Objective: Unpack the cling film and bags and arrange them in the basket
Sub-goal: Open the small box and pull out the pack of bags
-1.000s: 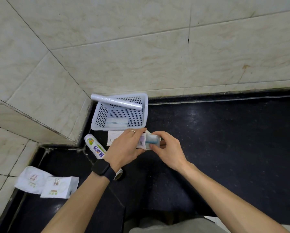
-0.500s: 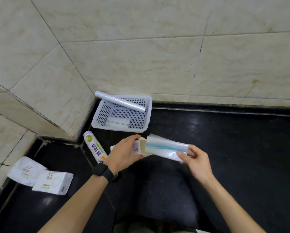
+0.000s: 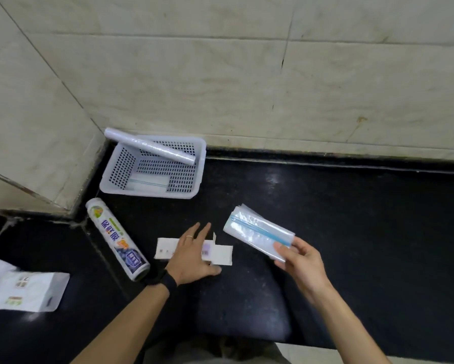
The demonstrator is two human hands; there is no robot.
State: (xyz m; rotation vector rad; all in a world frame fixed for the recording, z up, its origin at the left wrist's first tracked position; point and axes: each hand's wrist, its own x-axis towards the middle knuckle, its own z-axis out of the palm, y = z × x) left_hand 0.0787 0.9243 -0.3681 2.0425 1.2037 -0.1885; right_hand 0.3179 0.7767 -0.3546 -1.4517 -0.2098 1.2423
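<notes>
Zip bags (image 3: 257,233), a folded clear stack with a blue seal strip, hang above the bench (image 3: 352,219) in my right grip (image 3: 302,264), pinched at the near end between thumb and fingers. I judge them light, limp and slick. Held by one end the sheets could fan or slide apart, so a hold across the stiffer seal strip seems safest. My left grip (image 3: 191,253) lies flat, fingers spread, on the opened carton (image 3: 220,254). The basket (image 3: 152,193) stands well apart from the bags.
</notes>
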